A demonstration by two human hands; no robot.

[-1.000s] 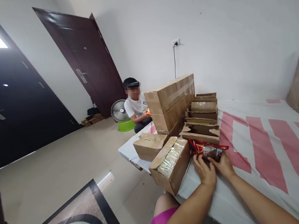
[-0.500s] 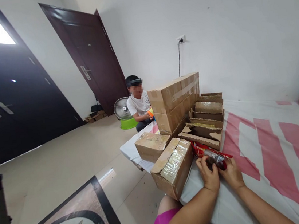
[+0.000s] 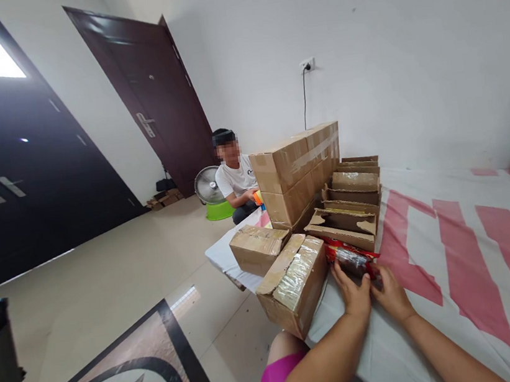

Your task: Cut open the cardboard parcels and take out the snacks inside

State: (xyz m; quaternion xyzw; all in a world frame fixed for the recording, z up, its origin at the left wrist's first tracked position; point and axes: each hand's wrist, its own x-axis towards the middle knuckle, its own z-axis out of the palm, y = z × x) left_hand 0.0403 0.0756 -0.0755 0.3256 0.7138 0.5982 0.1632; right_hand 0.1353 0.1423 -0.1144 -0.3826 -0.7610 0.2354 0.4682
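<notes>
A red plastic packet (image 3: 352, 261) with a clear window and dark contents lies on the covered table, just right of a taped carton (image 3: 290, 283). My left hand (image 3: 354, 294) is on its near side, fingers and thumb closed on the wrapper. My right hand (image 3: 392, 297) pinches the packet's right end, the fingertips partly hidden. Directly behind the packet stands an open carton (image 3: 343, 236) with torn flaps.
More open cartons (image 3: 355, 183) line up behind, beside a wall of stacked sealed boxes (image 3: 291, 164). A smaller box (image 3: 260, 247) sits at the left table edge. Across the table another person (image 3: 237, 177) crouches near a fan (image 3: 207, 186), holding something orange and blue.
The packet has shifted slightly left and away from me, its right end lower and nearer the carton. Both hands moved along with it, and more of its window shows.
</notes>
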